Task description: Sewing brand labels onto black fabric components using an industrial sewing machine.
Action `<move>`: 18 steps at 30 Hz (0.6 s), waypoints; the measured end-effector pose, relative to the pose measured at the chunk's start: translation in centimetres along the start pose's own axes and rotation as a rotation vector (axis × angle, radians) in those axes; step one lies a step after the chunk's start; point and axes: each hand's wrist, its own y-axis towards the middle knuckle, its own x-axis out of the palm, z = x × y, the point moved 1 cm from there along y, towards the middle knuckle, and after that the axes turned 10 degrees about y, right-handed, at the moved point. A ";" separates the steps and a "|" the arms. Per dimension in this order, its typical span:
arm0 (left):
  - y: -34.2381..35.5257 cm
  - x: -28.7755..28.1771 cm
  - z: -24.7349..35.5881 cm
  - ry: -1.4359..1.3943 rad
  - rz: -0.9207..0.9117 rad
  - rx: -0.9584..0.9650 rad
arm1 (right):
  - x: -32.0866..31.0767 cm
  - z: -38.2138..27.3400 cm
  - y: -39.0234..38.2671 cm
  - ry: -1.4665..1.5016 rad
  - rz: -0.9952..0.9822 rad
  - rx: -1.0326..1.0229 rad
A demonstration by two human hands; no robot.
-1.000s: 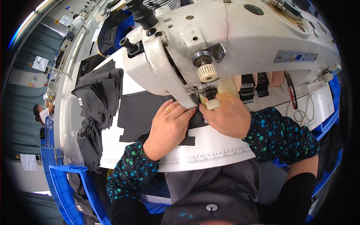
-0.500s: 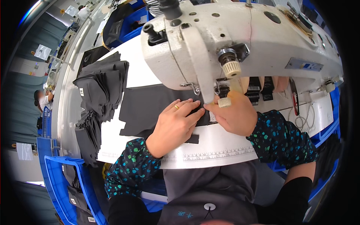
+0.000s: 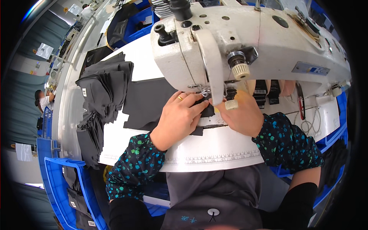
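Note:
A dark grey fabric piece point(image 3: 147, 101) lies flat on the white sewing table, its right part running under the head of a white sewing machine point(image 3: 180, 65). My left hand point(image 3: 178, 119) rests on that fabric with the fingers stretched out and a ring on one of them. Close beside it, right of the needle area, my right hand point(image 3: 243, 117) has its fingers bent and closed at the fabric's right edge. The tension knob and machine arm cover some of those fingertips. The needle itself is hidden. A narrow dark strip point(image 3: 197, 131) shows below the fabric.
Stacked dark fabric pieces point(image 3: 103, 88) lie on the left. A ruler tape point(image 3: 214, 158) runs along the table's front edge. Labels point(image 3: 260, 90), red-handled snips point(image 3: 301, 101) and a loose cord point(image 3: 312, 122) are at the right. A blue crate point(image 3: 73, 165) stands lower left.
The fabric's near edge has slid away from me, toward the machine. My left hand has moved slightly away with it. My right hand stays close to the same spot. The whole view has shifted slightly.

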 end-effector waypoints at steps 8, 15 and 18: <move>-1.6 -0.1 0.8 0.099 0.099 0.054 | 0.1 -0.1 0.4 0.023 0.074 0.014; -1.9 -0.6 1.2 0.092 0.069 0.134 | -0.6 -0.5 -0.1 0.148 0.033 -0.107; -2.4 -0.4 1.0 0.031 0.041 0.138 | -0.5 -0.5 -0.3 0.154 -0.032 -0.106</move>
